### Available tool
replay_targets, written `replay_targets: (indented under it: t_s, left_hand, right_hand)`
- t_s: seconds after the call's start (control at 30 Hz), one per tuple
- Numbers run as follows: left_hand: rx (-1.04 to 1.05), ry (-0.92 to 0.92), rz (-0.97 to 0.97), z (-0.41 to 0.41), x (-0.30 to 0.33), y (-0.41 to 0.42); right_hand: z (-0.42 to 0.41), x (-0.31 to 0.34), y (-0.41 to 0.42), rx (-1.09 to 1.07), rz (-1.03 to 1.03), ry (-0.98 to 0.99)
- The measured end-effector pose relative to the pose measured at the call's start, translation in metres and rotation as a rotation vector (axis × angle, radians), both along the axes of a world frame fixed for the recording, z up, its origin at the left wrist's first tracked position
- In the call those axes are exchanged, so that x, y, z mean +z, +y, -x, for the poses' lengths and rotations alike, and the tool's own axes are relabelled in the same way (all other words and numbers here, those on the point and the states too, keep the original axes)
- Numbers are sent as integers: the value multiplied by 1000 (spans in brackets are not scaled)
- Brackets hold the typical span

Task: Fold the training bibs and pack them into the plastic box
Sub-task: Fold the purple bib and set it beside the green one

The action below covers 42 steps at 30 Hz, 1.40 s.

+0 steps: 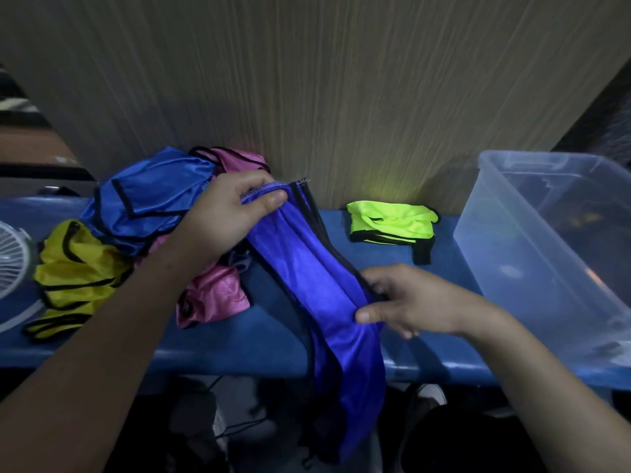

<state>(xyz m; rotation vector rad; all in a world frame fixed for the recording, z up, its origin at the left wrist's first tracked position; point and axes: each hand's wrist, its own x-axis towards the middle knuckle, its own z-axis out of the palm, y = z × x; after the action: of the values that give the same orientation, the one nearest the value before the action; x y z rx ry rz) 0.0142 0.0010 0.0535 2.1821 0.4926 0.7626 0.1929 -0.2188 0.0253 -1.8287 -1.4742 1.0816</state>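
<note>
Two hands hold one shiny blue bib (307, 268) over the blue desk (239, 349). The left hand (225, 213) pinches its top edge, thumb curled on the cloth. The right hand (406, 298) grips it lower down, and the smooth cloth hangs past the near edge. Crumpled bibs (112, 233) lie piled at left. A folded green bib (392, 221) sits beside the clear plastic box (505, 268) at right.
</note>
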Motion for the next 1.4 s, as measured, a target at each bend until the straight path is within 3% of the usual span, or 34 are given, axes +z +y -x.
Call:
replay_targets:
  t_s: [0.07,0.23,0.43,0.53,0.63,0.8,1.03,1.2,1.4]
  left_hand:
    - [4,-38,14,-1,1,1]
    - [34,-120,40,0,2,4]
    - [32,-181,19,3,2,13]
    - [28,-181,-29,6,7,16]
    - [52,-121,-80,4,9,15]
    - [117,-1,-129,-1,8,18]
    - [322,296,-325,-7,6,27]
    - [206,132,54,-17,11,21]
    - [229,-74,4,-37,26,32]
  right_hand:
    - [-1,-2,1,-81,-55,76]
    - [8,-11,3,-134,-344,-322]
    - [5,-9,2,-176,-571,-377]
    - [0,1,0,-253,-536,-305]
    - [-13,5,1,-239,-317,-192]
    - [-33,-1,7,-240,-114,-194]
    - [-28,-5,19,-420,20,299]
    - [-29,-8,29,-399,17,408]
    - [-33,-3,46,-492,-120,468]
